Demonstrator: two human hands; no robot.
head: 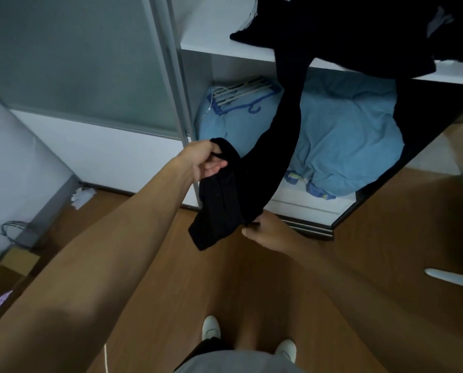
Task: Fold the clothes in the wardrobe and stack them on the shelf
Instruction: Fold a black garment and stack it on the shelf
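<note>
A black garment (286,135) hangs down from a dark heap (359,30) on the white wardrobe shelf (225,51) and stretches toward me. My left hand (206,160) grips its upper end in front of the wardrobe's lower compartment. Lower and to the right, my right hand (268,232) holds the bottom edge of the same black garment, its fingers partly hidden behind the cloth. The garment's loose end (216,219) droops between both hands above the floor.
A blue blanket (346,135) fills the lower compartment, with several hangers (241,95) lying on it. A frosted sliding door (77,63) stands to the left. Crumpled paper (82,196) and a wire hanger (12,227) lie on the wooden floor (359,265). My white shoes (211,327) show below.
</note>
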